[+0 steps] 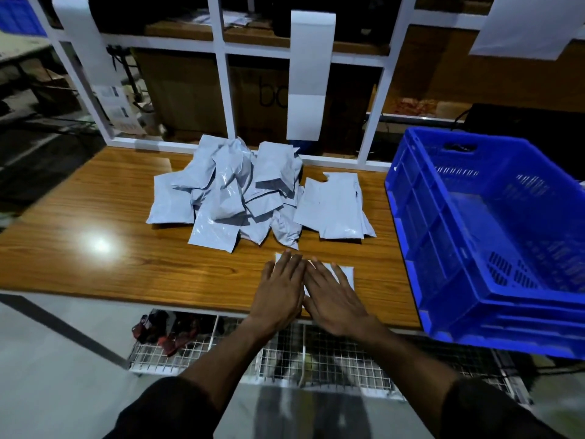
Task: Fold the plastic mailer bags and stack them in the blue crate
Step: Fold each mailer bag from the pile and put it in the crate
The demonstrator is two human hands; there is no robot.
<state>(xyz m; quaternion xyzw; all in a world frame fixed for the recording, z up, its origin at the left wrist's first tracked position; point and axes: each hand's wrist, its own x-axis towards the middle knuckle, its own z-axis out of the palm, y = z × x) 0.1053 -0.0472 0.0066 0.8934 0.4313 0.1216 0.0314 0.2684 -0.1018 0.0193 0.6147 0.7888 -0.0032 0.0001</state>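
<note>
One head-worn wide view, looked forward and down from close above table's [95, 217] near edge; both forearms entered from below, shelf frame [221, 58] stood across the top.

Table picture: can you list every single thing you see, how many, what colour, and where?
Table: one, brown wood, middle.
Bag pile: many, white, back of table, loose heap.
Flat bags: a few, white, right of the pile.
Bag: one, white, near edge, under both hands.
Crate: one, blue, right end of table; no bags visible inside.
Frame: one, white, behind table.
Paper strips: three, white, hanging from frame.
Boxes: several, brown, behind frame.
Left hand: flat on bag.
Right hand: flat on bag.
</note>
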